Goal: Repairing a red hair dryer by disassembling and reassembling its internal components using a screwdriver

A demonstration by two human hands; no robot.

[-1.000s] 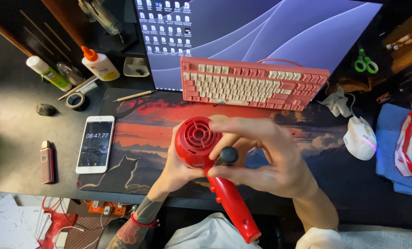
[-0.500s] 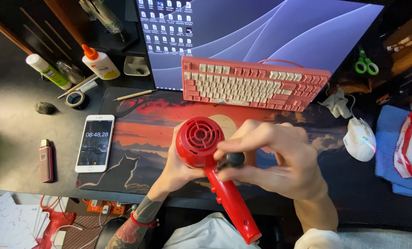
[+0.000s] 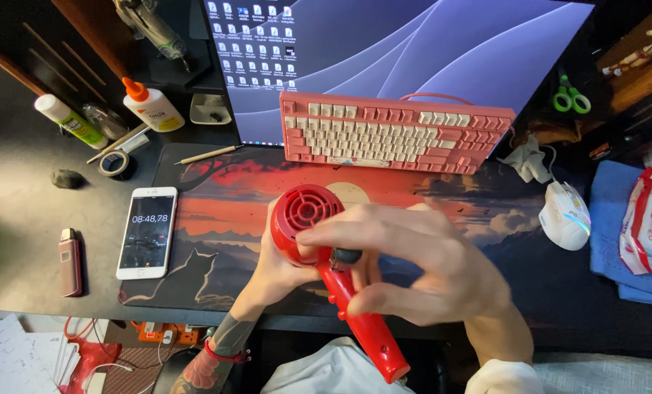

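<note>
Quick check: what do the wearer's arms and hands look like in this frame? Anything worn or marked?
Both hands are bare, with no gloves or rings visible. The left hand leads to a forearm covered in a dark tattoo, with a thin red band around the wrist. The right hand has an unmarked wrist that ends in a white sleeve cuff at the bottom edge.

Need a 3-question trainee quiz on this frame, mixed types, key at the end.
1. True or false: the left hand grips the red hair dryer from beneath.
2. What does the right hand pinch against the dryer?
A. a small dark round-ended tool
B. green scissors
C. a glue bottle
3. Fill in: the white phone lies on the ___ edge of the desk mat, as the camera sees it.

Key:
1. True
2. A
3. left
</note>
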